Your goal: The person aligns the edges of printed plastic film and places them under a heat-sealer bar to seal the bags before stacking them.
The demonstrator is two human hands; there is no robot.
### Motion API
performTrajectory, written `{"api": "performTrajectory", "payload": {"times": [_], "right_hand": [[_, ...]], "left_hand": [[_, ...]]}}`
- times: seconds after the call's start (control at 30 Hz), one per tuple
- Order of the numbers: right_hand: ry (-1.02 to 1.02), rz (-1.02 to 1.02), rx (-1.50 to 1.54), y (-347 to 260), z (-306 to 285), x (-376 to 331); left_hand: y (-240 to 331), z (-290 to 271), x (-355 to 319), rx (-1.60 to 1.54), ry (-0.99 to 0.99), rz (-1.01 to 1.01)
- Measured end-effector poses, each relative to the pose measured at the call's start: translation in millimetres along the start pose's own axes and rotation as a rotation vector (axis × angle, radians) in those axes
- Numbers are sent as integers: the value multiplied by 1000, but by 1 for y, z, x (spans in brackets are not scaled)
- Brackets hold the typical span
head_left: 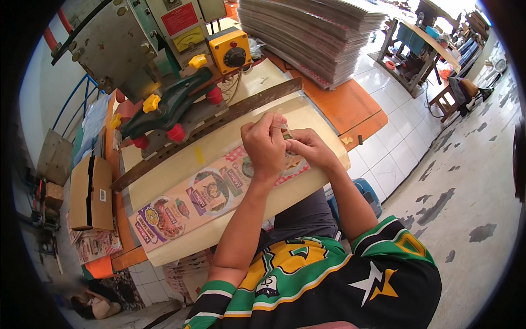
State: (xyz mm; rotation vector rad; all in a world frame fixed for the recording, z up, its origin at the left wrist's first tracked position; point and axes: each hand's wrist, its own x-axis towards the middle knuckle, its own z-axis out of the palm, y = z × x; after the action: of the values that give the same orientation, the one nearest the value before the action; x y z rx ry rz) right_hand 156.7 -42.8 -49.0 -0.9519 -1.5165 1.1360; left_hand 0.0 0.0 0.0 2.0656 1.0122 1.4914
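Pinching small thin strip, kind unclear, between curled left hand and right hand, above pink food-packaging sheet; yellow control box far, cardboard box left

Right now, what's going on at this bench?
A person has both hands together over a long printed strip on the cream work surface. The left hand and right hand pinch at a small thin piece, too hidden to identify. The strip lies flat, its right end partly covered by the hands. Beyond it are a metal bar and a machine with yellow knobs; a tall stack of sheets stands behind.
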Motion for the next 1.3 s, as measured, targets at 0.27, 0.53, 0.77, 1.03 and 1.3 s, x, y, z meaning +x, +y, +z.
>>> {"api": "performTrajectory", "payload": {"times": [0.27, 0.53, 0.77, 1.03, 1.3], "right_hand": [[40, -29, 56, -8, 9, -2], [25, -18, 63, -18, 13, 0], [16, -22, 34, -13, 11, 4], [4, -3, -30, -13, 9, 3], [19, -5, -64, -5, 8, 4]], "left_hand": [[1, 8, -6, -122, 113, -40], [3, 9, -9, -237, 124, -232], [-1, 11, -8, -336, 136, -286], [-2, 11, -12, -479, 162, -365], [-6, 12, -14, -524, 169, -382]]}}
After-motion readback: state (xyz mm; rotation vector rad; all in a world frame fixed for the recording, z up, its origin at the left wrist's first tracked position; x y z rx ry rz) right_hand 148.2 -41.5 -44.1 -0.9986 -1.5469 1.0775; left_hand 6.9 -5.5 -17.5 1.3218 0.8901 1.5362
